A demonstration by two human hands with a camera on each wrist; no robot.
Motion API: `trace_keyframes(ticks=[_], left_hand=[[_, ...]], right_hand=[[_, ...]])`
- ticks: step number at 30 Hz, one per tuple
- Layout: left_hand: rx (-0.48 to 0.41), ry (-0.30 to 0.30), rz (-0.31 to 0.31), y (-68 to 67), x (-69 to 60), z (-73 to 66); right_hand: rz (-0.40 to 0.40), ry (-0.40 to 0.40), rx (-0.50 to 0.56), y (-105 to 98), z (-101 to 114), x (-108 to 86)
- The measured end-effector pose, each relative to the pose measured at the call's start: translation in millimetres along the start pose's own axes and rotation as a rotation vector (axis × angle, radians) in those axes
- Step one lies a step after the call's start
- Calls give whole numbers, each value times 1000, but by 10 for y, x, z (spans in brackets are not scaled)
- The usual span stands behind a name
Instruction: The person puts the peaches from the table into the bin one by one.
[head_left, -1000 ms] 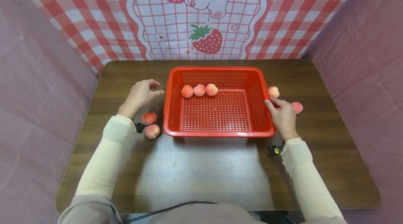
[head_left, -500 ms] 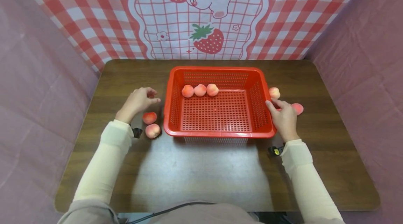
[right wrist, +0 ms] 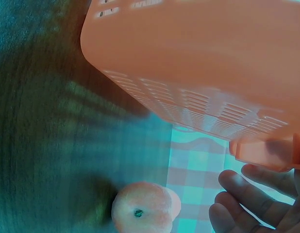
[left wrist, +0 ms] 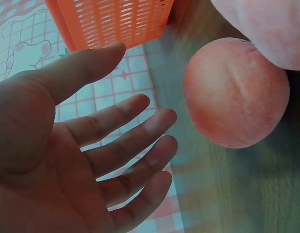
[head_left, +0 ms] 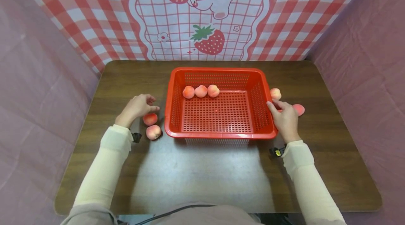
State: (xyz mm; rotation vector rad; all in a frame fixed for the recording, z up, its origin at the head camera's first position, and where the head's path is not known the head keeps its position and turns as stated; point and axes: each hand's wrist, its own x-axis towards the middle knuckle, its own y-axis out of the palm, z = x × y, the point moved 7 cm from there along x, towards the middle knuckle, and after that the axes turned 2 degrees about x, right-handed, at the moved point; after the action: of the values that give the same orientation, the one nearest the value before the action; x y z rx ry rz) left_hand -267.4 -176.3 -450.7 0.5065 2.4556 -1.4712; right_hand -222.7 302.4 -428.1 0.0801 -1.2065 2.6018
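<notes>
In the head view my left hand (head_left: 137, 108) hovers just above a red peach (head_left: 150, 119), its fingers loosely bent and holding nothing. A paler peach (head_left: 153, 132) lies right in front of that one. The left wrist view shows the spread fingers apart from the nearer peach (left wrist: 236, 92). My right hand (head_left: 286, 117) holds the right rim of a red plastic basket (head_left: 218, 135), thumb on top and fingers outside below the rim. Inside the basket, three peaches (head_left: 201, 91) sit in a row at the back left.
To the right of the basket lie a yellowish peach (head_left: 275, 94) and a pink peach (head_left: 298, 109), the latter partly hidden by the right hand. The brown wooden table (head_left: 332, 168) meets a checked strawberry cloth (head_left: 281, 17) at the back. Pink drapes hang on both sides.
My left hand has come down toward me and slightly left, from beside the basket's rim to the red peach. The right hand and basket have stayed put.
</notes>
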Motion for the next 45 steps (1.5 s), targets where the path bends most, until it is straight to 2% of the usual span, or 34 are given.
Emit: trace_keyframes(ticks=[7,17,20,25,35,45], left_hand=[[2,-29,52,85,6,71],[66,46,29,138,49,66],[61,39,38,159,71,56],[69,29,37,165,58,51],[83,6,69,199,9,100],[141,-49,67,155,-40,155]], right_hand=[[3,2,3,11,4,5],[21,29,0,-7,-49,-5],[22,44,-6,-28,-63,-15],[4,24,-9,-32,-46,-4],[31,37,-2,18,-58,15],[15,33,5,0,-37,11]])
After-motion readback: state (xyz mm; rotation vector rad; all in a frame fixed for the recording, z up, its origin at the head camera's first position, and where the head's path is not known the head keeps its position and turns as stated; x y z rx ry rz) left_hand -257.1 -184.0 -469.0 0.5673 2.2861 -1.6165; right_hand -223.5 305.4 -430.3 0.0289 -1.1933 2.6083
